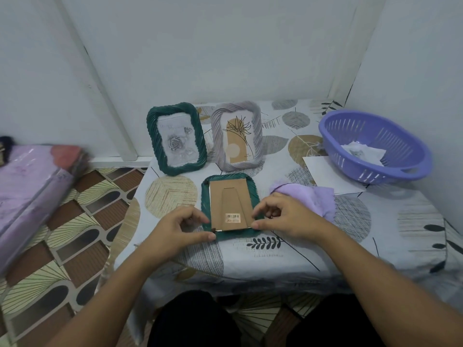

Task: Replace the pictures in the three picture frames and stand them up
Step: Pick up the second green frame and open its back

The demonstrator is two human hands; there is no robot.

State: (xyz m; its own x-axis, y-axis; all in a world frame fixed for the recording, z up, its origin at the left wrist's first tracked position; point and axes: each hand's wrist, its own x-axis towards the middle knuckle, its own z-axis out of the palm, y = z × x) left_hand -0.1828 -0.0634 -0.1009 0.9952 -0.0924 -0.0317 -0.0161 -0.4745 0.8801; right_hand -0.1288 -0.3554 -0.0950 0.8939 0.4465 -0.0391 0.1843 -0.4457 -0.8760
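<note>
A dark green frame (231,236) lies face down on the table, its brown cardboard back (229,201) with a barcode sticker facing up. My left hand (180,226) pinches its lower left corner. My right hand (285,216) pinches its lower right edge with thumb and fingers curled. Behind it two frames stand upright: a green frame (176,139) with a grey rose picture and a grey frame (237,136) with a tan arch and plant drawing.
A lilac cloth (310,196) lies just right of my right hand. Behind it a white sheet (323,171) sits under a purple basket (375,146) holding paper. Walls close the back and right. The floor left holds a purple wrapped bundle (32,186).
</note>
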